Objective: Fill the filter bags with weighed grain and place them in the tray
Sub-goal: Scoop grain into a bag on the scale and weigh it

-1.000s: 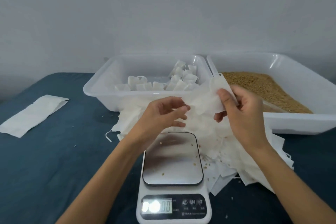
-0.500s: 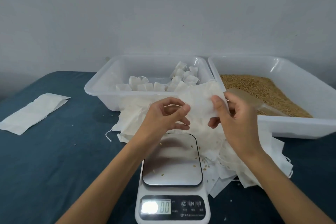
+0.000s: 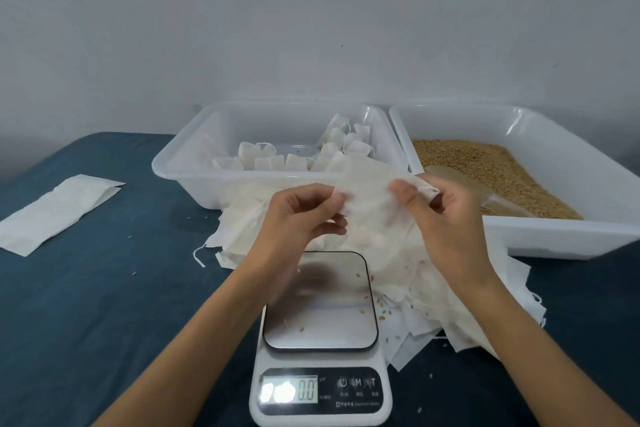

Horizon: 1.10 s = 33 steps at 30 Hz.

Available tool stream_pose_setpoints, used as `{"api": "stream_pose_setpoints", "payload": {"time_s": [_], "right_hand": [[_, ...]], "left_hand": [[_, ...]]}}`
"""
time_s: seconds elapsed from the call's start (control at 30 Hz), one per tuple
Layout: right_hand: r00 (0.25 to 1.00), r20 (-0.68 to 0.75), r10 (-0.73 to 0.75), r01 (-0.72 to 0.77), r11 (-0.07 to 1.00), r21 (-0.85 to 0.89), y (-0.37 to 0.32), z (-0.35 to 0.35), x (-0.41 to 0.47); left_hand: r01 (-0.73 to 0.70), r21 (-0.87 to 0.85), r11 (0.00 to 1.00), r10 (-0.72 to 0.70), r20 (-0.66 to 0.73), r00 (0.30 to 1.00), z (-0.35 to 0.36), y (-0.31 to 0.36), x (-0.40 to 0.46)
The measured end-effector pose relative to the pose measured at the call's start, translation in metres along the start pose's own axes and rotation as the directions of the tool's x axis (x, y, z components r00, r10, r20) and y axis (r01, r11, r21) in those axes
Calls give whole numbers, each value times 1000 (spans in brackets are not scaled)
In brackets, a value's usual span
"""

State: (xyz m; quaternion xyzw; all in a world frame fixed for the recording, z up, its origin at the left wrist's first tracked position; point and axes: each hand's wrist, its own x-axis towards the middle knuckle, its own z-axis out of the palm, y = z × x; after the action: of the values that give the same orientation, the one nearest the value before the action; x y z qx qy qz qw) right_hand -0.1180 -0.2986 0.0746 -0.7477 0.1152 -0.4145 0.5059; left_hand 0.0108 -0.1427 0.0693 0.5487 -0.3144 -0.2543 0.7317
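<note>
Pinching an empty filter bag [image 3: 372, 196] by opposite edges, the left hand [image 3: 301, 218] and right hand [image 3: 446, 218] hold it above the scale [image 3: 320, 340], between the tray [image 3: 194, 180] of filled bags and the grain [image 3: 485, 170] tub.

It looked like a makeshift packing station in a plain room, not a fitted lab. A bare grey wall [image 3: 311, 28] stood behind a table under dark blue cloth [image 3: 86, 305]. A small digital scale [image 3: 320, 340] sat near, two white plastic tubs [image 3: 194, 163] far, the right one holding loose grain [image 3: 485, 163].
</note>
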Motion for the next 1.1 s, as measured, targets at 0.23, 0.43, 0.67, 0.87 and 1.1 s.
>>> {"api": "stream_pose_setpoints", "payload": {"time_s": [0.23, 0.43, 0.67, 0.87, 1.1], "right_hand": [[973, 83, 217, -230, 946, 227, 2, -1, 5], [986, 97, 135, -145, 985, 99, 2, 5, 2], [959, 262, 106, -148, 978, 150, -4, 19, -9], [954, 257, 156, -226, 936, 270, -5, 17, -10], [946, 150, -288, 322, 891, -319, 0, 19, -16]], "left_hand": [[109, -234, 966, -137, -111, 984, -7, 2, 4], [-164, 553, 817, 391, -322, 862, 5, -6, -4], [-337, 372, 865, 352, 30, 936, 15, -8, -13], [-224, 201, 954, 220, 42, 975, 11, -4, -8], [-178, 130, 975, 191, -95, 977, 14, -4, -9]]}}
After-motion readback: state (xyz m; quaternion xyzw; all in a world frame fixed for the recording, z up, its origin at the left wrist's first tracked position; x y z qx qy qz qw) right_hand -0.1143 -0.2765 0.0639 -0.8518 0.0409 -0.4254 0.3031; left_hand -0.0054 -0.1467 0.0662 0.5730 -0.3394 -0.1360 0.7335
